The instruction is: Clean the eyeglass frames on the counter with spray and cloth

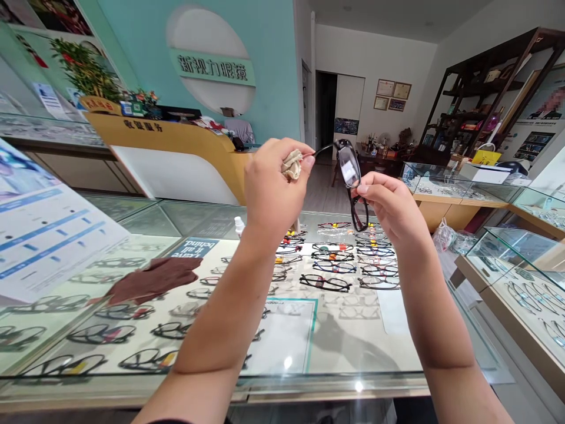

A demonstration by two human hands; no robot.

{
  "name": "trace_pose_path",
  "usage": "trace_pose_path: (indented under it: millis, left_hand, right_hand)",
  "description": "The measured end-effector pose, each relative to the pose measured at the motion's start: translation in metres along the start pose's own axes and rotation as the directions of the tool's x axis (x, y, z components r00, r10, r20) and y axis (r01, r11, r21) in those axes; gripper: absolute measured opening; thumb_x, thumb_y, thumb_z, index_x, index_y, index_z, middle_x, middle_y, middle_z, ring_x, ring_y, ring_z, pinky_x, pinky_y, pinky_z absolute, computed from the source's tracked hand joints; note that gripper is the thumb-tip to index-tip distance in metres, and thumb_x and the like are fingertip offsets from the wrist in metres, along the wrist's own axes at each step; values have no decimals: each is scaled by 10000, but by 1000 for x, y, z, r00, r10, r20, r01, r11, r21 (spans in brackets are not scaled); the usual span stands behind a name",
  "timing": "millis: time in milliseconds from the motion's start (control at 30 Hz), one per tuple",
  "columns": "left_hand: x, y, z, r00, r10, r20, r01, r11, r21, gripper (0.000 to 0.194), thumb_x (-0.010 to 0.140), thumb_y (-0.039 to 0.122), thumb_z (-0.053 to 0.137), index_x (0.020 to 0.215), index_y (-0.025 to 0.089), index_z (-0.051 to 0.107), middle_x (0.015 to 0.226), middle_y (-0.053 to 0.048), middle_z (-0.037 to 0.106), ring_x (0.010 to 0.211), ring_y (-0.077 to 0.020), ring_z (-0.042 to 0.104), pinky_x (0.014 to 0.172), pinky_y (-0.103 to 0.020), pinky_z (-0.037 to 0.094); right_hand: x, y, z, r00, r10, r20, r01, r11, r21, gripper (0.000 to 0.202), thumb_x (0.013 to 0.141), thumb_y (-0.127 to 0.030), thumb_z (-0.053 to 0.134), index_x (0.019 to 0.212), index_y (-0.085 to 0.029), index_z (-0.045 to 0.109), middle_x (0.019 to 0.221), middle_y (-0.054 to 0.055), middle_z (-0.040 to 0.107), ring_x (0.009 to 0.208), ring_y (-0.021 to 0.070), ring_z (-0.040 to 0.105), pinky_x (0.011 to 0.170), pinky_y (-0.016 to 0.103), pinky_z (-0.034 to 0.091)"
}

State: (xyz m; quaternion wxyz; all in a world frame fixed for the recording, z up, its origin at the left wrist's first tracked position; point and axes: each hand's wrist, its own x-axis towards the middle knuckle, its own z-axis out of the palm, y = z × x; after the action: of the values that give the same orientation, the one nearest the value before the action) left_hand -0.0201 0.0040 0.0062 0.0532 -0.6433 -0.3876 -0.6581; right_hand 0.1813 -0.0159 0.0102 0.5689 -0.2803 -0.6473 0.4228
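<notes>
Left hand (276,182): fingers curled in, a crumpled pale cloth (292,165) bunched in the grip, thumb and forefinger closed at the end of a thin dark temple. Right hand (391,206): a narrow pinch of thumb and forefinger on the frame near the bridge, between the two lenses. Both hold the same item, a pair of black-framed glasses (348,168), raised above the glass counter (331,383) and apart from it.

Step in hand, in my judgement: a lifted, two-point hold, with the cloth kept beside the temple. Whether it touches the frame beyond the fingertips, I cannot tell. Any change from this hold would call for one pinch to stay firm while the other eases, sparing the slender temple a twist.

Orientation: the front is turned on its side. Its long axis runs steeply, one lens above the other, the lower end set slightly toward the right hand's side. The gripped temple leaves the upper end and points across to the left hand. The other temple's position cannot be made out.

Further out: rows of spectacles (324,284) lie below the hands within the counter. A brown cloth (154,280) lies rumpled on the left side, near a blue printed card (194,247); a small white bottle (239,225) stands beyond.
</notes>
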Motion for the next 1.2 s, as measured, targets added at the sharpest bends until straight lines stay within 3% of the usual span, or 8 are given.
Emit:
trace_pose_path:
  millis: [167, 433, 600, 667, 800, 867, 1033, 1200]
  left_hand:
    - [3, -6, -3, 999, 22, -40, -22, 1000, -6, 120, 894, 175, 725, 907, 292, 745, 900, -27, 681, 890, -236, 620, 904, -423, 501]
    - [4, 2, -18, 978, 72, -194, -46, 990, 136, 87, 890, 182, 675, 877, 263, 702, 884, -22, 667, 870, -220, 609, 872, -435, 475]
    - [-8, 22, -22, 989, 56, -140, -51, 998, 45, 63, 961, 305, 650, 917, 269, 675, 841, -18, 665, 813, -207, 605, 776, -367, 504]
    - [-18, 22, -18, 990, 120, -67, -117, 992, 51, 98, 960, 322, 655, 1013, 250, 696, 846, -18, 660, 788, -194, 604, 746, -338, 507]
    - [-46, -1, -9, 924, 332, 190, -345, 938, 41, 319, 998, 314, 597, 1287, 211, 686, 865, -37, 678, 758, -177, 629, 732, -308, 522]
    - [-59, -16, -9, 893, 370, 256, -394, 918, 48, 323, 1027, 337, 565, 1294, 209, 696, 838, -37, 679, 736, -170, 639, 699, -287, 517]
    - [-86, -41, -9, 916, 341, 212, -372, 919, 128, 260, 1036, 381, 590, 1163, 202, 730, 802, -33, 697, 680, -155, 653, 634, -259, 487]
    - [-97, -54, -3, 937, 267, 225, -292, 952, 88, 209, 1036, 373, 564, 995, 213, 692, 826, -50, 741, 709, -176, 690, 669, -282, 504]
  right_hand:
    - [0, -1, 1, 998, 17, 52, -17, 1000, 7, 166, 775, -350, 797, 726, -232, 691, 801, -2, 732, 858, 170, 673, 900, 342, 515]
    - [-5, -9, -5, 991, 44, 127, -50, 998, 49, 230, 787, -379, 834, 771, -237, 654, 853, -2, 745, 1023, 203, 740, 977, 361, 521]
    - [-5, -11, -11, 995, 16, 98, -22, 998, 56, 343, 780, -479, 869, 809, -256, 609, 952, 5, 754, 1159, 231, 722, 932, 359, 548]
    - [-5, -11, -12, 994, 18, 105, -25, 997, 71, 367, 770, -504, 879, 817, -261, 608, 990, 5, 766, 1137, 220, 717, 923, 357, 554]
    - [-5, -8, -6, 985, 45, 164, -65, 991, 114, 403, 718, -523, 916, 816, -265, 623, 1030, 9, 786, 1066, 209, 712, 915, 359, 559]
    - [-4, -3, 1, 978, 55, 202, -81, 989, 124, 408, 699, -531, 923, 800, -259, 636, 1049, 18, 794, 1059, 206, 706, 925, 355, 553]
    - [0, 11, 16, 965, 79, 251, -111, 987, 119, 353, 724, -502, 900, 785, -235, 677, 1104, 33, 792, 1032, 181, 689, 954, 338, 529]
    - [2, 18, 18, 982, 72, 175, -90, 992, 93, 331, 726, -486, 904, 788, -244, 687, 1060, 25, 781, 1053, 195, 681, 944, 344, 519]
